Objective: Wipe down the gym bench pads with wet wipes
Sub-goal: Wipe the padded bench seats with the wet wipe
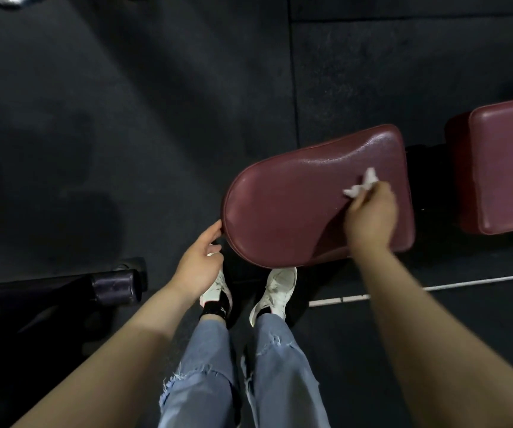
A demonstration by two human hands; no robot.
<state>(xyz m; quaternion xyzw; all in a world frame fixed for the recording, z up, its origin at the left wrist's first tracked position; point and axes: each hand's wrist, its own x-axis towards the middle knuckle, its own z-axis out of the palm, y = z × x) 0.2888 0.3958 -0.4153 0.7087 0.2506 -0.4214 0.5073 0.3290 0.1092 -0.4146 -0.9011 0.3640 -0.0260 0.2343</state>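
Observation:
A dark red seat pad (286, 199) with a rounded near end fills the middle right of the head view. My right hand (371, 214) rests on its right part, shut on a crumpled white wet wipe (361, 185) that touches the pad. The pad's far right surface looks shiny and damp. My left hand (199, 261) holds the pad's rounded left edge, thumb on the rim and fingers curled under it. A second dark red back pad (508, 168) lies to the right, across a narrow gap.
Black rubber floor (125, 118) surrounds the bench. A dark padded roller on a black frame (113, 285) sits at lower left. My legs in torn blue jeans and white sneakers (275, 291) stand just under the seat pad. A white floor line (434, 287) runs at right.

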